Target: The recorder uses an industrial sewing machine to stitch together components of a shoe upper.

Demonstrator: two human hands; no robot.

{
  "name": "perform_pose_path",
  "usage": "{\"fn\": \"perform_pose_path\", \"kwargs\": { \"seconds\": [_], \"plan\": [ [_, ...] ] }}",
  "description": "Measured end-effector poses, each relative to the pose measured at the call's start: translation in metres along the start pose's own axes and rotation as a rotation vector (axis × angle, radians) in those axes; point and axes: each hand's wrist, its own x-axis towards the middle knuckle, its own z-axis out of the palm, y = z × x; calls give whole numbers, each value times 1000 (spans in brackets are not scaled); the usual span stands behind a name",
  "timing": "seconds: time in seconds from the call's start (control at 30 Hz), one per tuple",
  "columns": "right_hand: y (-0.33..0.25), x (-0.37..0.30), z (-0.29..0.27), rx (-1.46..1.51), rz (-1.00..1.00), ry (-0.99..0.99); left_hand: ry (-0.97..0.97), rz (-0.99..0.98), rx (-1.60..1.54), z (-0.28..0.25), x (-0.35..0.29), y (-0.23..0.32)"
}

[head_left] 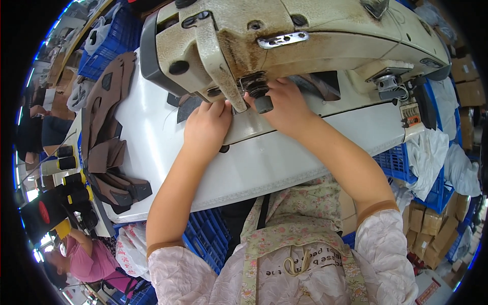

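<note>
A worn cream sewing machine [315, 35] spans the top of the head view over a white table [152, 137]. My left hand [207, 127] lies flat on the machine bed just left of the needle area, fingers pressing down on a dark piece [189, 108] that the machine head mostly hides. My right hand [284, 104] reaches under the machine arm beside a black knob [262, 103], fingers curled on the same hidden work. Another dark cut piece [325, 84] shows behind my right hand.
Stacked brown and black cut pieces [109, 152] lie at the table's left edge, with thread spools [63, 165] beyond. Blue crates [208, 236] sit below the table and at the right [401, 162] with white bags. Cardboard boxes [432, 226] stand lower right. Another person in pink [89, 259] sits lower left.
</note>
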Motion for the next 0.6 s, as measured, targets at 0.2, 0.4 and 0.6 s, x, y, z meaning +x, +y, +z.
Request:
{"fn": "perform_pose_path", "kwargs": {
  "seconds": [0.2,0.4,0.6],
  "plan": [
    [-1,2,-1,17,10,48,154,84,50,-1,5,3],
    [3,-2,2,-64,-41,-2,23,-10,-27,-1,2,2],
    [1,1,1,-63,-85,14,44,-26,-13,0,2,4]
  ]
}}
